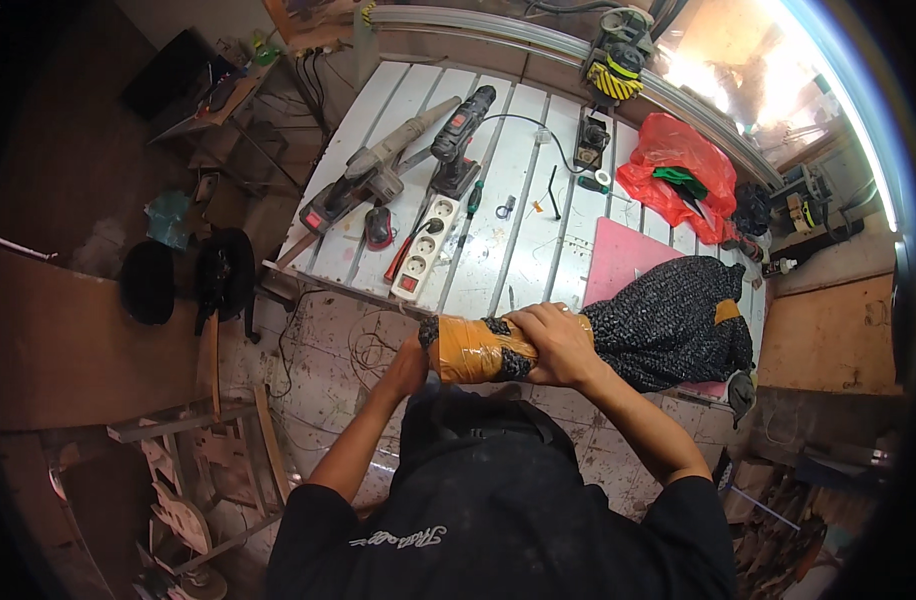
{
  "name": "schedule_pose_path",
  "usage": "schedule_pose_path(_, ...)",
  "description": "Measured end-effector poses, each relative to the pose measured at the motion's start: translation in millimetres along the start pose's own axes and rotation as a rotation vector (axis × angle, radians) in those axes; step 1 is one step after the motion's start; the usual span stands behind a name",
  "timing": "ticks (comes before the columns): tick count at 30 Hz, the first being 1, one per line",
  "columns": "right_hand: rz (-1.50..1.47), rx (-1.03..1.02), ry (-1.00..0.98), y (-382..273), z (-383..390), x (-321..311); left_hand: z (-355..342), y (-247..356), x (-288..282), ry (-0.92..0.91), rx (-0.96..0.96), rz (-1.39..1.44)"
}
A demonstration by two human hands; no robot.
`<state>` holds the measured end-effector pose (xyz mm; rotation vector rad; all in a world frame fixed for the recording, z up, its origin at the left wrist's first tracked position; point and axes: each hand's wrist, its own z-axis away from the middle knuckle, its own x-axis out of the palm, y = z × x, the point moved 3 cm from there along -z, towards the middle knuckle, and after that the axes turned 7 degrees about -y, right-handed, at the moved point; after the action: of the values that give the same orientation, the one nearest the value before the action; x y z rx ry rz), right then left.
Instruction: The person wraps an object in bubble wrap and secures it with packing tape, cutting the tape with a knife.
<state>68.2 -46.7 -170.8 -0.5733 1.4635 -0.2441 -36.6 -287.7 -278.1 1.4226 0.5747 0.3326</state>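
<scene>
A long bundle of dark speckled fabric [658, 320], with tan packing tape [468, 350] wound round its narrower end, lies across the front right of the table and reaches out over the front edge. My right hand [548, 340] grips the taped section from above, fingers curved over it. My left hand [414, 360] is at the bundle's left end, its fingers mostly hidden behind the tape, apparently holding it. A pink board [608, 255] lies partly under the fabric.
The slatted table [513, 290] carries power tools [448, 145], a white power strip [418, 255], a green screwdriver [474, 195] and a red plastic bag [673, 155]. A stool [148, 280] and wooden frames [183, 480] stand left; cables lie on the floor [328, 380]. Wooden offcuts [788, 510] lie lower right.
</scene>
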Motion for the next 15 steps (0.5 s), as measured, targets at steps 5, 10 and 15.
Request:
schedule_pose_path(5, -0.022, 0.026, 0.044, 11, -20, -4, 38, 6, 21, 0.024, 0.046, 0.076)
schedule_pose_path(10, 0.017, 0.135, 0.002, 25, -35, 19, 59, 59, 23, -0.06, 0.109, -0.05)
schedule_pose_path(15, 0.055, 0.128, -0.044, 36, -41, 54, 39, 69, 30, -0.122, -0.009, -0.234)
